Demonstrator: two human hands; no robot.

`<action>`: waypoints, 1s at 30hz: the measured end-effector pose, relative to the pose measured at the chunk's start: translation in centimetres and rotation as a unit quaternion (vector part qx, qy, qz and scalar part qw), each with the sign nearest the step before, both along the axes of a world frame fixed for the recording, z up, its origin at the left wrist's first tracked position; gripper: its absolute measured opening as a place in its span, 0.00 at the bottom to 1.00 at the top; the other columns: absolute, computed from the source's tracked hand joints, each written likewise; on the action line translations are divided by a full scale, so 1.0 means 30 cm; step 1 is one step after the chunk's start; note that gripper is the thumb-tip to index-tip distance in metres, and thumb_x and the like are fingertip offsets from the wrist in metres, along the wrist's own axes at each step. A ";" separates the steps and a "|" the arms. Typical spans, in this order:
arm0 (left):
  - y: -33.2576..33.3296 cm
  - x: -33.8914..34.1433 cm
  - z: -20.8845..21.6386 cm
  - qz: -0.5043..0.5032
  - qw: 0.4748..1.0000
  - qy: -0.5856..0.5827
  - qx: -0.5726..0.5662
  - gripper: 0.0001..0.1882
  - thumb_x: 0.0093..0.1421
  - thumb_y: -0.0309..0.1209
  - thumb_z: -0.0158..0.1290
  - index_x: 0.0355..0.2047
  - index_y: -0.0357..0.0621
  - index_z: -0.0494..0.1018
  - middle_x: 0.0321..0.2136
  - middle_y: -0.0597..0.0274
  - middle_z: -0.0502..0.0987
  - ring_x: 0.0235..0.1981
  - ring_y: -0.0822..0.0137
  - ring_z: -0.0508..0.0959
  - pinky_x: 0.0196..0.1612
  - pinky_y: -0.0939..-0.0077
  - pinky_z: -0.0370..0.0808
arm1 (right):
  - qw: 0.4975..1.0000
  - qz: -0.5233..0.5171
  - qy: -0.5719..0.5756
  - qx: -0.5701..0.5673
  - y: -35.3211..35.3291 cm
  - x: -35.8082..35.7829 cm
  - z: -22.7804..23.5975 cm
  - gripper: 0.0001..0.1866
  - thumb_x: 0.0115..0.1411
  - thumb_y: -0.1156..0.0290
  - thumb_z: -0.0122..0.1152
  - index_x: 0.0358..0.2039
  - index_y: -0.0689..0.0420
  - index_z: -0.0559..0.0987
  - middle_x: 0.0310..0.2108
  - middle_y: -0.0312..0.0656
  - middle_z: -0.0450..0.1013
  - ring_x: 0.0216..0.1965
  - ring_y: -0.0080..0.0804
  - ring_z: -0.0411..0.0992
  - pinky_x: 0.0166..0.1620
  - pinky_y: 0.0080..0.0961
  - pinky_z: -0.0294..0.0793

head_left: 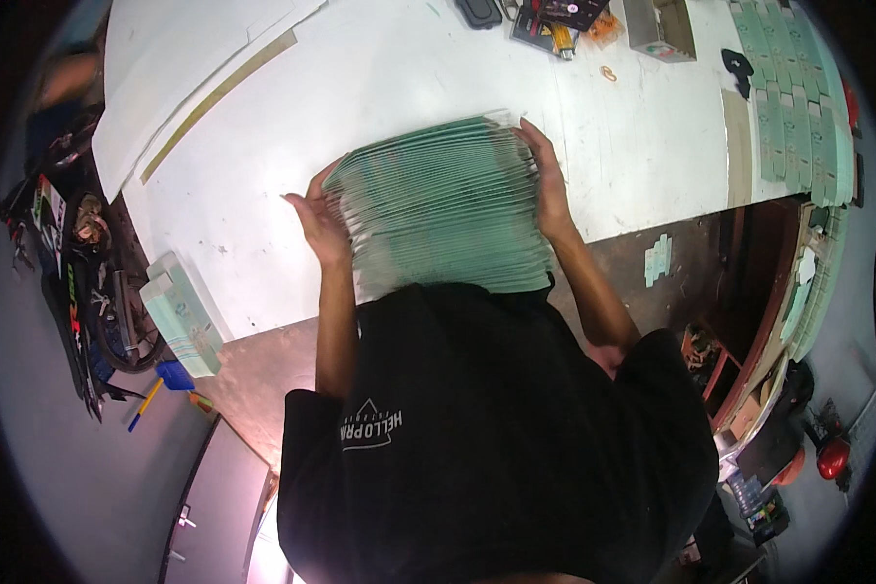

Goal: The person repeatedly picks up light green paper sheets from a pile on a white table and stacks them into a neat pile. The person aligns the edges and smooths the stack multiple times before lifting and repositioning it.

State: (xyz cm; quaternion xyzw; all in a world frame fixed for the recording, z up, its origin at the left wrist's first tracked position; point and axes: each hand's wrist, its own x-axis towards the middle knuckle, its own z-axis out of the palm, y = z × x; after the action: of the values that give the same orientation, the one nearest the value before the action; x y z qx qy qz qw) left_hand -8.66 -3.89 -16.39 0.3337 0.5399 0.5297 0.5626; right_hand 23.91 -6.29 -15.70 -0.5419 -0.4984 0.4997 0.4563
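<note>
A thick stack of flat green cartons rests at the white table's near edge, against the front of my black shirt. The cartons lie in overlapping layers, their edges fanned in many thin lines. My left hand presses on the stack's left end, thumb sticking out to the left and fingers partly hidden behind the cartons. Against the right end, my right hand is cupped, with its fingertips reaching the far right corner. Between them, the two hands grip the stack from both sides.
The white table carries a grey open box, dark packages and an orange rubber band at the back. Rows of green cartons stand at the far right. Another green carton sits at the left edge, near a bicycle.
</note>
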 end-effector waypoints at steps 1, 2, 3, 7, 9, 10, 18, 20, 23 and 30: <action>0.018 -0.002 -0.010 0.005 1.000 -0.015 -0.015 0.53 0.75 0.67 0.18 0.58 0.25 0.73 0.56 0.42 0.79 0.58 0.53 0.77 0.67 0.62 0.69 | 1.000 0.000 0.002 0.004 0.009 0.009 -0.011 0.53 0.71 0.27 0.32 0.74 0.66 0.59 0.72 0.56 0.61 0.74 0.47 0.58 0.75 0.42 0.53; 0.030 -0.002 -0.019 0.016 0.999 -0.028 -0.025 0.54 0.74 0.68 0.18 0.56 0.25 0.74 0.55 0.43 0.80 0.57 0.55 0.78 0.66 0.62 0.68 | 1.000 0.000 0.003 0.008 0.014 0.021 -0.028 0.53 0.71 0.27 0.33 0.73 0.67 0.60 0.71 0.55 0.62 0.73 0.47 0.59 0.74 0.42 0.53; 0.033 -0.001 -0.022 0.013 0.999 -0.027 -0.025 0.54 0.74 0.68 0.18 0.56 0.26 0.75 0.54 0.44 0.81 0.57 0.55 0.78 0.67 0.62 0.68 | 1.000 -0.003 0.006 0.009 0.010 0.019 -0.030 0.53 0.71 0.27 0.34 0.73 0.67 0.61 0.71 0.55 0.62 0.72 0.47 0.60 0.74 0.41 0.54; 0.031 0.015 -0.015 0.007 0.999 0.038 -0.007 0.53 0.75 0.67 0.17 0.56 0.27 0.76 0.54 0.46 0.81 0.59 0.57 0.76 0.68 0.63 0.66 | 1.000 0.010 0.010 0.012 -0.012 0.022 -0.030 0.53 0.71 0.27 0.33 0.73 0.66 0.60 0.70 0.55 0.63 0.72 0.47 0.60 0.74 0.42 0.53; 0.012 0.012 -0.033 -0.024 0.991 0.131 -0.019 0.53 0.75 0.67 0.18 0.60 0.28 0.73 0.57 0.47 0.80 0.63 0.56 0.74 0.71 0.63 0.61 | 1.000 0.009 0.001 -0.013 -0.003 0.027 -0.056 0.52 0.71 0.27 0.33 0.73 0.66 0.60 0.70 0.55 0.63 0.73 0.46 0.59 0.75 0.42 0.52; 0.002 -0.005 -0.037 -0.037 0.998 0.050 -0.026 0.53 0.74 0.69 0.20 0.64 0.28 0.69 0.61 0.45 0.76 0.65 0.54 0.71 0.72 0.62 0.59 | 0.999 0.023 0.027 0.024 0.011 0.038 -0.040 0.51 0.73 0.29 0.33 0.73 0.66 0.60 0.71 0.55 0.62 0.74 0.46 0.58 0.75 0.42 0.49; -0.096 -0.085 -0.005 -0.176 0.978 0.036 0.106 0.53 0.71 0.70 0.33 0.74 0.29 0.53 0.71 0.42 0.62 0.74 0.48 0.58 0.76 0.51 0.51 | 0.992 0.077 0.102 -0.006 -0.017 0.068 0.007 0.56 0.69 0.24 0.29 0.76 0.65 0.54 0.75 0.59 0.56 0.78 0.51 0.50 0.78 0.49 0.37; -0.093 -0.084 -0.039 -0.139 0.983 0.090 0.077 0.54 0.71 0.70 0.32 0.74 0.30 0.53 0.72 0.42 0.60 0.74 0.47 0.58 0.75 0.49 0.52 | 0.995 0.078 0.058 -0.031 -0.044 0.050 -0.018 0.57 0.68 0.23 0.31 0.76 0.65 0.54 0.76 0.59 0.54 0.78 0.51 0.49 0.78 0.49 0.37; -0.158 -0.071 -0.030 -0.133 0.982 0.125 0.050 0.54 0.71 0.71 0.32 0.75 0.31 0.53 0.73 0.41 0.58 0.74 0.47 0.58 0.75 0.47 0.54 | 0.996 0.084 0.023 -0.004 -0.088 0.070 0.006 0.59 0.65 0.22 0.39 0.76 0.65 0.53 0.77 0.59 0.50 0.79 0.51 0.47 0.78 0.48 0.38; -0.248 -0.083 0.056 -0.256 0.956 0.143 0.018 0.55 0.67 0.72 0.40 0.73 0.32 0.58 0.72 0.40 0.61 0.75 0.46 0.58 0.76 0.49 0.51 | 0.992 0.127 0.012 -0.026 -0.259 0.177 -0.037 0.57 0.66 0.28 0.49 0.75 0.67 0.55 0.76 0.61 0.53 0.78 0.54 0.48 0.78 0.50 0.43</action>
State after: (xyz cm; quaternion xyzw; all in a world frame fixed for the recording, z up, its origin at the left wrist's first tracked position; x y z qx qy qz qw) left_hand -11.14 -11.34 -14.72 0.5430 0.5018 0.3240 0.5902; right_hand 29.21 -14.06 -16.80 -0.4804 -0.5445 0.5727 0.3805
